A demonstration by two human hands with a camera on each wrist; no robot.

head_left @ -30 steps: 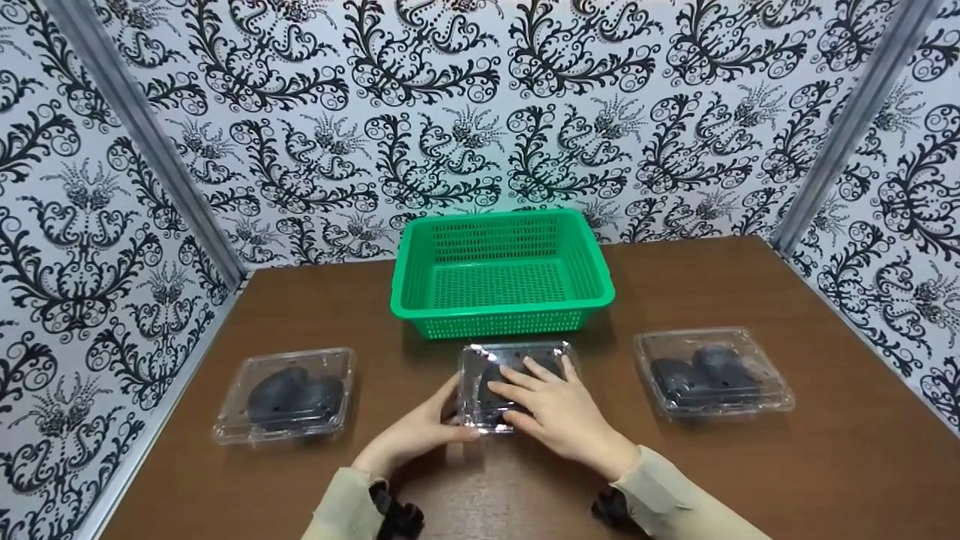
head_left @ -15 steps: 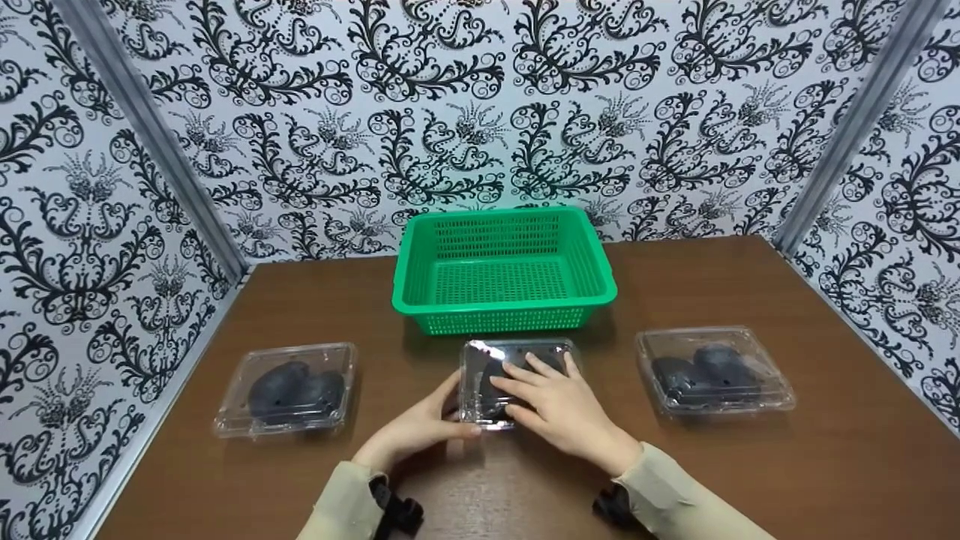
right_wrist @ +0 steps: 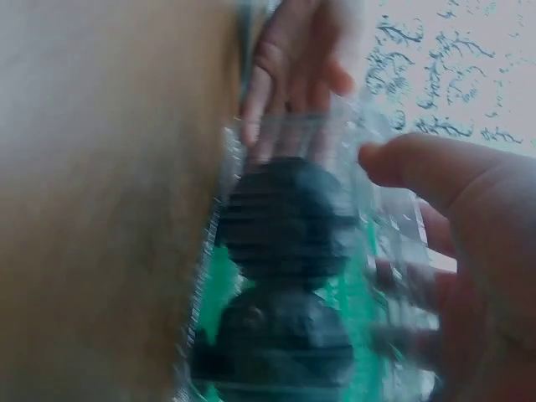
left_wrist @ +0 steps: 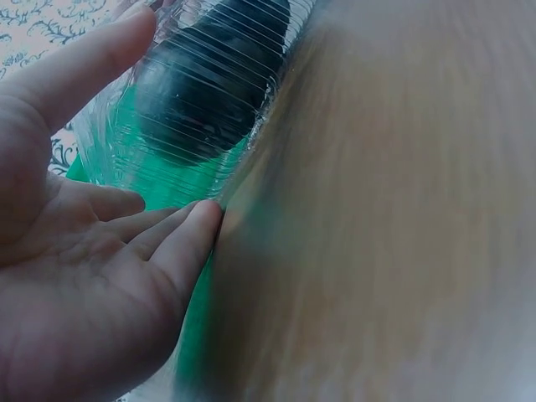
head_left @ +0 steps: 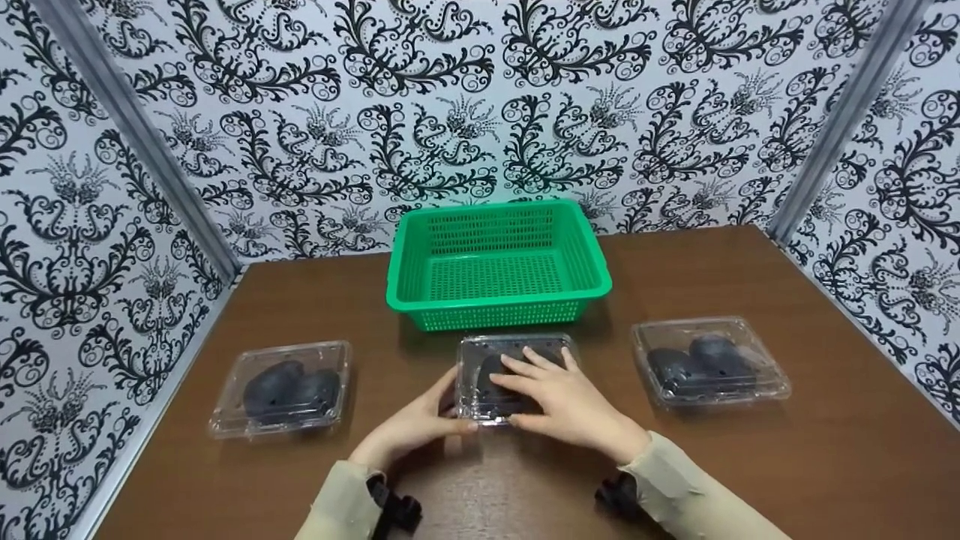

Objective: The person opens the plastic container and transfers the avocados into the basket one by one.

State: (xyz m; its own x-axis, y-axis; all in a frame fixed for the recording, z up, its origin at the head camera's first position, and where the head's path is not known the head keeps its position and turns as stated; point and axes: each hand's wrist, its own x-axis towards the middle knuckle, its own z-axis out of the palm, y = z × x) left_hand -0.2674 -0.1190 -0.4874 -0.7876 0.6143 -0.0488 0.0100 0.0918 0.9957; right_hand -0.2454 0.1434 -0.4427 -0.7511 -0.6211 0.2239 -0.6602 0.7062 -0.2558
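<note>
Fingers (head_left: 525,365) of the right hand (head_left: 570,405) lie spread flat on the clear box (head_left: 480,352), while the left hand (head_left: 412,427) cups its near-left corner, fingers loosely straight.

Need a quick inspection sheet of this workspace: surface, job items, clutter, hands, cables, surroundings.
Surface: brown table.
Job's things: middle clamshell with dark contents, lid shut, in front of the green basket.
Clutter: left clamshell and right clamshell, both shut, untouched.
Grippers: left hand touches the middle clamshell's near-left edge; right hand rests flat on its lid.
Cables: nothing seen.
Surroundings: patterned walls on three sides.
</note>
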